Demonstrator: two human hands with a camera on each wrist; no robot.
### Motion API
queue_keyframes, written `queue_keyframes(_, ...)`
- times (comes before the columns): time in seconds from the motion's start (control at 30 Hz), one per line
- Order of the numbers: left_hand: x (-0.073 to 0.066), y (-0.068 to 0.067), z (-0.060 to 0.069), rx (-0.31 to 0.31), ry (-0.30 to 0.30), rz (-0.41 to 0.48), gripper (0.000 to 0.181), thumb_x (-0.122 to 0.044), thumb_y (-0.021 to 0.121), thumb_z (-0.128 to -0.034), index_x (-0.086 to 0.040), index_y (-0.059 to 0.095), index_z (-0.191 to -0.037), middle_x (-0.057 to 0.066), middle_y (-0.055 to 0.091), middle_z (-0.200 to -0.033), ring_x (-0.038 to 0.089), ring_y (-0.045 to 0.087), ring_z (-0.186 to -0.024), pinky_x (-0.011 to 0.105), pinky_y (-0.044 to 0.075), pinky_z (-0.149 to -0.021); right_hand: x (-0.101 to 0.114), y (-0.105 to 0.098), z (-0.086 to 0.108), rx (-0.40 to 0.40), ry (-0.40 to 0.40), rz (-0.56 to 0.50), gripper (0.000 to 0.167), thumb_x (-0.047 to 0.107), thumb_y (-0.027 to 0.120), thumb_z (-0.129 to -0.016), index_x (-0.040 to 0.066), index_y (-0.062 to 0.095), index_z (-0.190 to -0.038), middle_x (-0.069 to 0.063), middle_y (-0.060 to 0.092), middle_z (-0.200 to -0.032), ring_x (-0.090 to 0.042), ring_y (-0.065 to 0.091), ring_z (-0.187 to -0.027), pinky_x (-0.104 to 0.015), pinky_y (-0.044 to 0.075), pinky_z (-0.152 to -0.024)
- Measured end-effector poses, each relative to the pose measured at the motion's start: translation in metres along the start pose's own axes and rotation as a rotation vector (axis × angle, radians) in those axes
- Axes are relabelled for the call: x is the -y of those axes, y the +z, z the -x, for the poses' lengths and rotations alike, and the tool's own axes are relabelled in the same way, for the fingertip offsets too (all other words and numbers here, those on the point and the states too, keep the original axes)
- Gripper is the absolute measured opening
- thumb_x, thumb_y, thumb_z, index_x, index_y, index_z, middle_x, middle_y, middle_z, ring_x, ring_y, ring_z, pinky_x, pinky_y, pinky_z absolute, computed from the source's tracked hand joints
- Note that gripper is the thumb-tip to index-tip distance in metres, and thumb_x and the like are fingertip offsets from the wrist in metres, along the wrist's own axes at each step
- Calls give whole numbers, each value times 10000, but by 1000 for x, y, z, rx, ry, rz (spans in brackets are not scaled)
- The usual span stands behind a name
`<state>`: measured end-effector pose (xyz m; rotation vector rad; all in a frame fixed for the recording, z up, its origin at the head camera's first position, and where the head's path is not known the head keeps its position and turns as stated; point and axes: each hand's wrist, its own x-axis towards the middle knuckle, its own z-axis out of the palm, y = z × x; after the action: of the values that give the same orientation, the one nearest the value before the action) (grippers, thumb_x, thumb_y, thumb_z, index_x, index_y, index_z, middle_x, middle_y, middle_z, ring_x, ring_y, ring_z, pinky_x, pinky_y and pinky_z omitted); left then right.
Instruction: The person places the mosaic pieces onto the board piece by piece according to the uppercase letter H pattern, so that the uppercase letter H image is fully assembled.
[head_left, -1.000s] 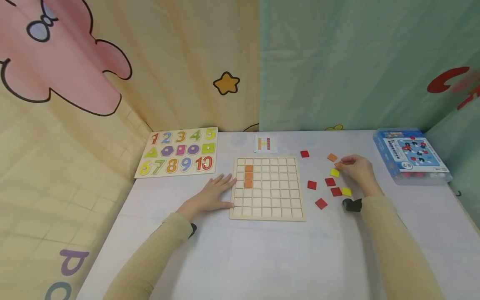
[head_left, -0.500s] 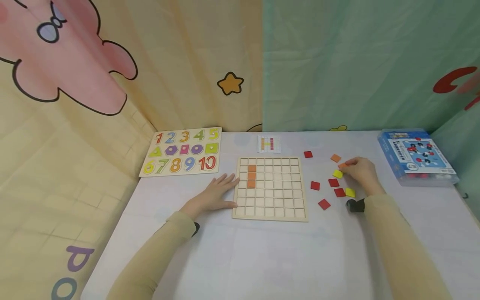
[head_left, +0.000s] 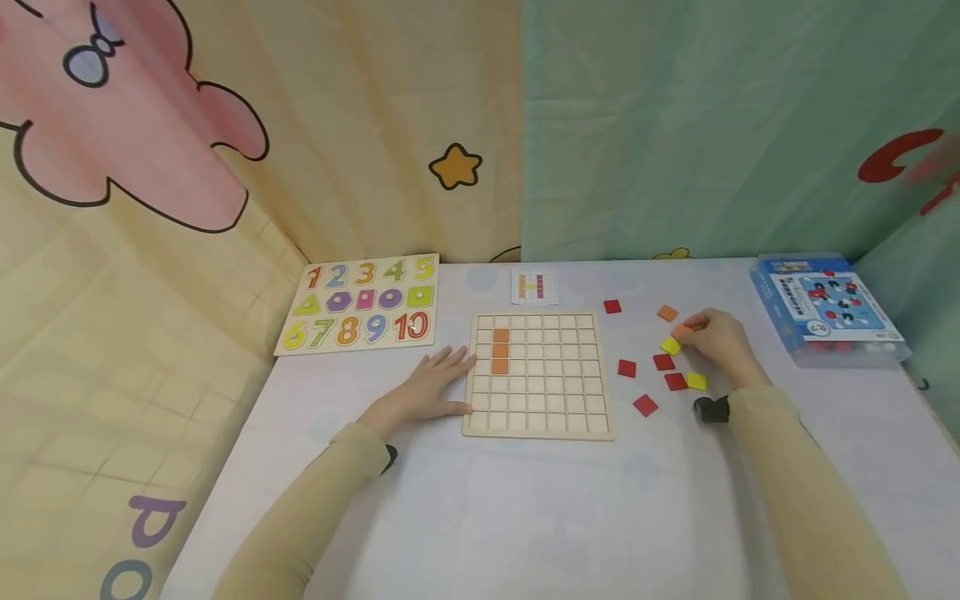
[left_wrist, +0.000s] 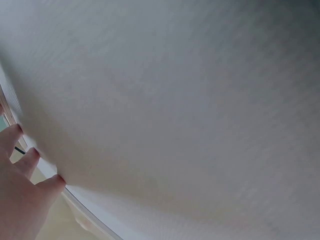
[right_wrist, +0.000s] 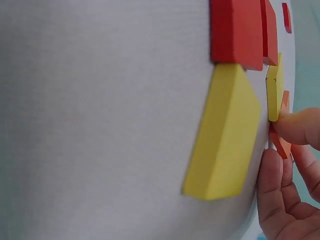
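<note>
In the head view, my left hand [head_left: 425, 390] lies with straight, spread fingers against the left edge of a wooden grid board [head_left: 557, 375]. The left wrist view shows its fingertips [left_wrist: 56, 181] touching that edge. Three orange tiles in a column [head_left: 500, 351] fill squares near the board's upper left. To the right, my right hand [head_left: 720, 340] pinches an orange tile [right_wrist: 281, 142] between thumb and fingers, low over the table. A yellow tile [head_left: 671, 345] is close by the thumb; another orange tile [head_left: 667, 313] lies just beyond the fingertips.
Several red tiles [head_left: 627, 368] and a second yellow tile [head_left: 697, 382] lie right of the board. Behind it is a small pattern card [head_left: 534, 287]. A number-and-shape puzzle board [head_left: 358, 304] lies at the back left, a blue plastic box [head_left: 828, 310] at the back right.
The orange tile at the right fingertips, barely visible a second ago, now shows clearly in the pinch. The left hand stays against the board. The head view has shifted slightly.
</note>
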<state>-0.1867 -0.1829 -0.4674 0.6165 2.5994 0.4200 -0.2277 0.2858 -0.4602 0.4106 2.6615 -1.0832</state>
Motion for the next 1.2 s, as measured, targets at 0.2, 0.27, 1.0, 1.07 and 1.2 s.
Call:
queue_keyframes(0.2, 0, 0, 0, -7, 1, 3, 889, -518, 682, -876, -249, 213, -1582, 5, 84, -1672, 292, 2, -1549, 533, 2, -1251, -1, 1, -1, -13, 2, -7, 392, 172, 616, -963, -80, 485, -1233, -275, 494, -1152, -399, 473, -1029, -496, 489, -949)
queue_keyframes(0.27, 0, 0, 1, -10, 1, 5, 887, -515, 684, -876, -248, 216, -1581, 5, 87, -1672, 291, 3, -1549, 531, 0, -1252, -2, 1, -1, -14, 7, -17, 386, 166, 616, -961, -73, 488, -1236, -272, 495, -1159, -396, 478, -1034, -478, 498, -933)
queue_keyframes(1.0, 2, 1, 0, -7, 8, 8, 903, -545, 669, -873, -253, 194, -1584, -6, 63, -1669, 286, -11, -1547, 530, -11, -1248, 85, 92, 51, 216, -236, -317, 397, 329, 716, -906, 47, 641, -1176, -113, 702, -1096, -196, 672, -942, -223, 538, -819)
queue_keyframes(1.07, 2, 1, 0, -11, 14, 5, 904, -544, 669, -872, -249, 195, -1584, 0, 66, -1668, 291, -3, -1547, 536, -7, -1246, 99, 111, 58, 234, -257, -322, 336, 286, 739, -891, 52, 672, -1123, -97, 714, -1040, -180, 669, -894, -222, 540, -795)
queue_keyframes(1.2, 2, 1, 0, -10, 16, 6, 904, -540, 670, -873, -243, 198, -1584, 10, 71, -1668, 296, 1, -1546, 541, -4, -1245, 120, 141, 69, 252, -299, -303, 243, 233, 770, -863, 76, 709, -1039, -68, 730, -955, -149, 663, -819, -234, 539, -737)
